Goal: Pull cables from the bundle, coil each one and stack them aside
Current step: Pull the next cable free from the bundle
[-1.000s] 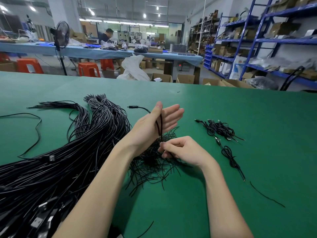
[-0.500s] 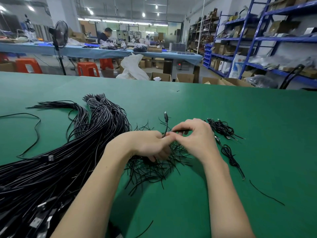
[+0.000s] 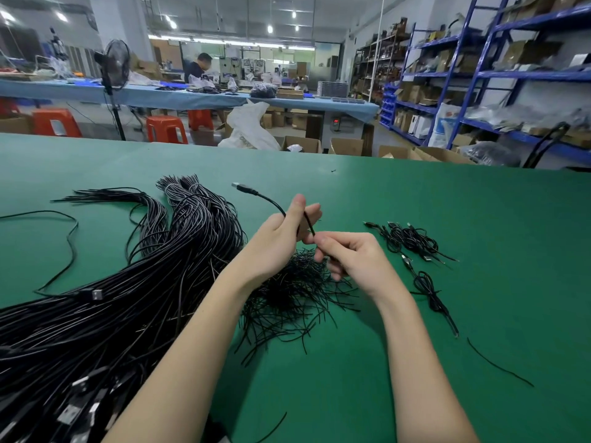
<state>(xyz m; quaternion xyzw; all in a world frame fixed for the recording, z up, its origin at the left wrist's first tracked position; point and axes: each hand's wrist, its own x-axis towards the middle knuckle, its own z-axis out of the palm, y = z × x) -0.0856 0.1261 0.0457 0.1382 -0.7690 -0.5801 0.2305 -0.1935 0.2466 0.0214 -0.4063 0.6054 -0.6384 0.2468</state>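
A: While the green counter [image 3: 415, 199] is carrying everything, I am logging by size. What is changing?

B: Half a second back both hands were meeting low over the loose pile; now they are lifting and parting. The big bundle [image 3: 105, 302] is lying across the left of the counter, unmoved. Right of it, under the wrists, the pile of short black ties [image 3: 287, 302] is sitting as before.

A: And the hands?

B: The left hand [image 3: 281, 238] is rising, thumb up, fingers loosely curled, its grip closing round one cable [image 3: 275, 203]. The right hand [image 3: 355, 254] is pinching the same cable just below, fingertips tight on it. The plug end [image 3: 240, 187] is swinging up and left, free in the air; a second ago it was pointing the same way at the same height.

A: Meaning?

B: My judgement: a wrap round the left hand is going on, so the coil is not finished.

A: Surroundings?

B: The coiled cables [image 3: 412, 241] are lying near the right hand, one stray coil [image 3: 428, 292] trailing toward the near edge. A single loose tie [image 3: 499, 362] is lying apart. The ties directly beneath could be snagging the hanging tail; how much cable hangs below I cannot tell.
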